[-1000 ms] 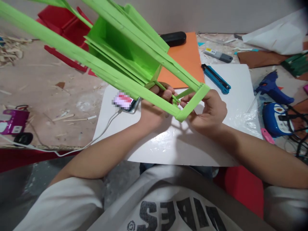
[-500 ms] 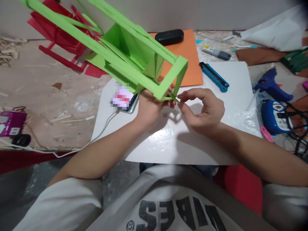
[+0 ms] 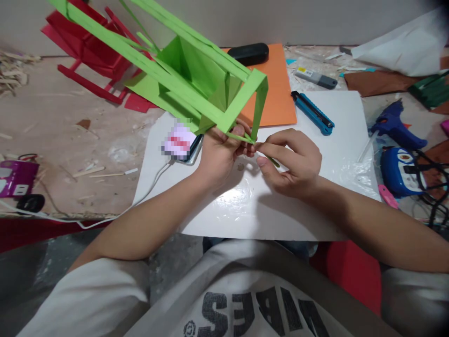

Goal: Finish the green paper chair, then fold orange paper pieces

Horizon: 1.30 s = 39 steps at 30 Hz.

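Note:
A light-green paper model frame (image 3: 224, 114), with a folded box-like part between its long bars, hangs tilted above the white board. My left hand (image 3: 219, 150) is closed around its near end, fingers partly hidden behind the bars. At the lower corner of that end, my right hand (image 3: 294, 161) has its index fingertip against the joint. A thin green strip (image 3: 274, 162) shows between the right index finger and thumb; its far end is hidden by the fingers.
A white board (image 3: 210, 217) lies under my hands, with a phone (image 3: 180, 142) on a cable. A red paper model chair (image 3: 94, 56) stands back left. Beyond are orange card (image 3: 280, 93), a black case (image 3: 249, 54), a blue cutter (image 3: 312, 112), a grey cutter (image 3: 315, 78) and a glue gun (image 3: 400, 126).
The green frame's near end has shifted slightly left and tilted. My right index finger has straightened toward the corner, and the green strip now shows between finger and thumb.

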Each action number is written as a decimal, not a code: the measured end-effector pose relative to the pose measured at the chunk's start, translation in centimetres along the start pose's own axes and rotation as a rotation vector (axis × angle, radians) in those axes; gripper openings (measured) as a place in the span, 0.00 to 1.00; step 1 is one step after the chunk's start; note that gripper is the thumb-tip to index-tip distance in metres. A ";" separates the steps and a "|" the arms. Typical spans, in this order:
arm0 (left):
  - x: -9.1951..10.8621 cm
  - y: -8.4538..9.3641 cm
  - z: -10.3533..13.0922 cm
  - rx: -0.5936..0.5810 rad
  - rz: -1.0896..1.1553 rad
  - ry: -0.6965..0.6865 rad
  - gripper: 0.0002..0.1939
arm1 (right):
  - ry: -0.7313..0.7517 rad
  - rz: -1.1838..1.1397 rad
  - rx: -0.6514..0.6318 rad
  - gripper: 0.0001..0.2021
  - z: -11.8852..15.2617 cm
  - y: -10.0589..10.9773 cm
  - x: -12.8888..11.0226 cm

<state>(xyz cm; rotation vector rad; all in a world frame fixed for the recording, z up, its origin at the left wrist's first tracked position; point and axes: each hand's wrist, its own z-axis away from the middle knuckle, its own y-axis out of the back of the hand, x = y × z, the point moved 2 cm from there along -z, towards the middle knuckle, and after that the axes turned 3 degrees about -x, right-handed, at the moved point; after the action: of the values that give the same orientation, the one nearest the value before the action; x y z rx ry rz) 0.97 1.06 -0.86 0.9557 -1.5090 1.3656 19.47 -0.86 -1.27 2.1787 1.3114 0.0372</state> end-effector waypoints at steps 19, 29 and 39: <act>0.6 0.1 -0.3 0.053 -0.037 0.022 0.25 | 0.026 -0.071 0.007 0.14 -0.1 0.0 0.3; 0.5 0.0 -0.1 0.106 -0.042 0.029 0.22 | -0.024 -0.053 -0.055 0.11 0.4 -0.3 0.3; 0.6 0.3 -0.4 0.091 -0.067 0.040 0.25 | 0.037 0.018 -0.018 0.15 0.2 -0.2 -0.3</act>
<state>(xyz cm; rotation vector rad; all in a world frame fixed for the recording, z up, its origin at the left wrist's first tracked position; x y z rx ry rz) 0.55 1.49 -0.35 1.0212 -1.3827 1.4069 19.24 -1.17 -1.43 2.1843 1.3071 0.0967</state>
